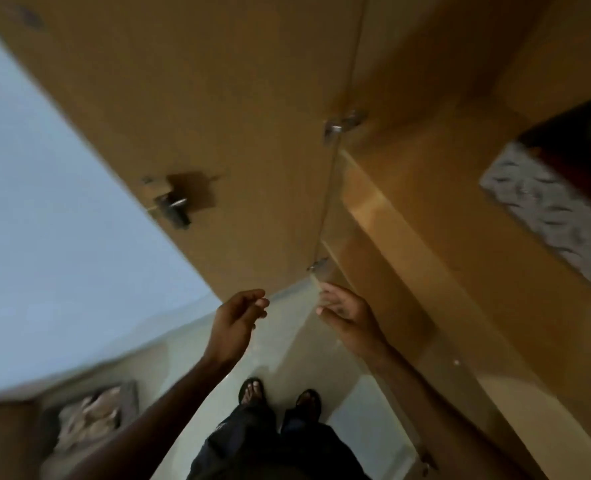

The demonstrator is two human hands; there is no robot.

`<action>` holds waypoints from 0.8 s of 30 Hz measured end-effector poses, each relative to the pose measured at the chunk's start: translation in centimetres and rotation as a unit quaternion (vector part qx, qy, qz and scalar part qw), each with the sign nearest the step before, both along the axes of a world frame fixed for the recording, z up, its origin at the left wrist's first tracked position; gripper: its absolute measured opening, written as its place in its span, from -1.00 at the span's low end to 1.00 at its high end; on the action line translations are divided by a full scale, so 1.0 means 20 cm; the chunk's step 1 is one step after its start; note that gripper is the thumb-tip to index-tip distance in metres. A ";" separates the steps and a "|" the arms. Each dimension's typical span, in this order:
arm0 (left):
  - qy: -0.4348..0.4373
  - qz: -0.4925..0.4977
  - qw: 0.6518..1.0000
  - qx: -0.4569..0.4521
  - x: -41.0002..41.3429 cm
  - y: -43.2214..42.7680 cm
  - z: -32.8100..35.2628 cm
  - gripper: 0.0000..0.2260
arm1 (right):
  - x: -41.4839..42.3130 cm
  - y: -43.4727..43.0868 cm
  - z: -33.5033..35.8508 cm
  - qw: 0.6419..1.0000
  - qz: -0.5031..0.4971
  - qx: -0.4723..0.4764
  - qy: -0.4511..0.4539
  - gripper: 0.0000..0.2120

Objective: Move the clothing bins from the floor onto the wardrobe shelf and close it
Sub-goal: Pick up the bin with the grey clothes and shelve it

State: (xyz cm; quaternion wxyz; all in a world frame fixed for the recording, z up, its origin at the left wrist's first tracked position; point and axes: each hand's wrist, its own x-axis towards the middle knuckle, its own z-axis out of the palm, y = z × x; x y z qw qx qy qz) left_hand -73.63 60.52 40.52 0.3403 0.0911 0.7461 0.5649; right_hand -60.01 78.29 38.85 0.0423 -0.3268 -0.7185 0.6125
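The picture is tilted and blurred. A grey patterned clothing bin (546, 209) sits on a wardrobe shelf (408, 216) at the right. Another grey bin (93, 417) with pale folded cloth stands on the floor at the lower left. The brown wardrobe door (218, 133) stands swung open in the middle, with a metal latch (173, 206) on it. My left hand (238, 320) hangs just below the door's bottom edge, fingers loosely curled, holding nothing. My right hand (346, 310) is spread open beside the wardrobe's lower corner, also with nothing in it.
A pale blue wall (45, 202) fills the left side. The floor (287, 348) is light and glossy. My feet in sandals (280, 396) stand close to the wardrobe base. Metal hinges (342, 124) join the door to the frame.
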 end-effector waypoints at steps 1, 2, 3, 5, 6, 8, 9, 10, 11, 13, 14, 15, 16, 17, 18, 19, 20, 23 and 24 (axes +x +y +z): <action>-0.002 0.027 1.000 -0.003 -0.01 -0.10 -0.01 -0.76 | -0.05 -0.05 -0.02 1.000 0.026 0.002 -0.005 -0.50; -0.006 0.055 0.998 -0.006 -0.01 -0.20 -0.02 -0.75 | -0.10 -0.11 -0.02 0.999 0.050 0.004 -0.009 -0.50; -0.005 0.092 0.996 -0.009 -0.01 -0.33 -0.02 -0.73 | -0.16 -0.19 -0.02 0.996 0.083 0.003 -0.011 -0.50; -0.008 0.160 0.987 -0.010 0.02 -0.57 -0.03 -0.71 | -0.27 -0.36 -0.02 0.989 0.150 0.006 -0.014 -0.53; -0.009 0.182 0.983 -0.011 0.03 -0.67 -0.04 -0.72 | -0.31 -0.43 -0.01 0.985 0.173 0.010 -0.013 -0.53; -0.008 0.235 0.972 -0.016 0.09 -0.91 -0.04 -0.76 | -0.39 -0.62 -0.01 0.974 0.224 0.022 -0.010 -0.53; -0.004 0.255 0.967 -0.018 0.12 -1.01 -0.05 -0.77 | -0.42 -0.71 -0.01 0.969 0.246 0.027 -0.010 -0.53; 0.002 0.280 0.960 -0.020 0.16 -1.15 -0.05 -0.76 | -0.46 -0.83 -0.02 0.962 0.273 0.029 -0.007 -0.53; 0.009 0.297 0.955 -0.022 0.20 -1.25 -0.05 -0.77 | -0.48 -0.93 -0.01 0.956 0.293 0.028 -0.005 -0.53; 0.016 0.333 0.942 -0.028 0.28 -1.48 -0.07 -0.84 | -0.51 -1.14 -0.01 0.944 0.330 0.022 -0.004 -0.53; 0.017 0.348 0.937 -0.032 0.33 -1.58 -0.08 -0.84 | -0.51 -1.24 -0.01 0.938 0.346 0.019 -0.003 -0.53; 0.021 0.365 0.930 -0.035 0.39 -1.70 -0.08 -0.83 | -0.51 -1.37 0.00 0.930 0.368 0.019 -0.003 -0.53; 0.026 0.376 0.926 -0.040 0.43 -1.80 -0.08 -0.81 | -0.52 -1.46 0.00 0.923 0.384 0.019 -0.004 -0.53; 0.029 0.387 0.921 -0.042 0.47 -1.88 -0.09 -0.79 | -0.52 -1.55 0.00 0.916 0.400 0.019 -0.005 -0.53; 0.032 0.406 0.912 -0.047 0.52 -1.99 -0.09 -0.78 | -0.53 -1.66 -0.01 0.906 0.422 0.020 -0.005 -0.53; 0.033 0.419 0.906 -0.049 0.54 -2.05 -0.10 -0.78 | -0.54 -1.74 -0.01 0.898 0.439 0.021 -0.006 -0.54; 0.035 0.441 0.895 -0.052 0.59 -2.14 -0.10 -0.78 | -0.55 -1.84 -0.02 0.887 0.462 0.021 -0.006 -0.54; 0.030 0.501 0.864 -0.053 0.65 -2.35 -0.15 -0.79 | -0.59 -2.10 -0.05 0.854 0.520 0.015 -0.015 -0.54; 0.028 0.517 0.854 -0.056 0.67 -2.41 -0.18 -0.81 | -0.61 -2.17 -0.06 0.844 0.536 0.013 -0.019 -0.54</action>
